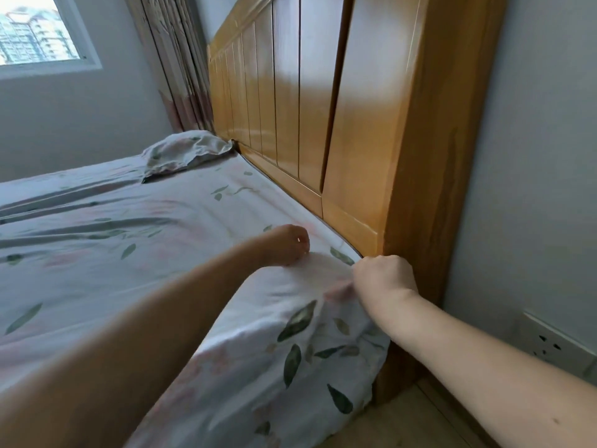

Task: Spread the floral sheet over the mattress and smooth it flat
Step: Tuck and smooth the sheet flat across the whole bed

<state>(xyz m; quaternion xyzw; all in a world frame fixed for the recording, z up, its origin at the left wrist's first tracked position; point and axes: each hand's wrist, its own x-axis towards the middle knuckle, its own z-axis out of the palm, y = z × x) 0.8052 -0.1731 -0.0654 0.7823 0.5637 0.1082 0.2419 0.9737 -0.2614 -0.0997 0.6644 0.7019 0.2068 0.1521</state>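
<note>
While the white cotton sheet printed with green leaves and faint pink flowers [106, 253] covers the top of the mattress, it hangs loosely bunched over the near corner beside the glossy honey-coloured wooden headboard [323, 108]. The right hand [386, 276] is closed in a fist around a gather of the sheet right at that corner, just beside the headboard's outer post. The left hand [284, 245] lies on top of the bed near the same corner, its fingers curled down into the cloth, apparently pinching a small fold; how firmly it grips cannot be told. Both forearms are bare. Long creases run across the sheet toward the far side. At the far end of the headboard a crumpled pillow in the same floral fabric [184, 151] lies on the sheet. Behind it hangs a pleated beige and pink curtain [174, 66], next to a white-framed window [42, 33] showing tall buildings. A white wall socket [555, 342] sits low on the grey wall [549, 156] at right.
</note>
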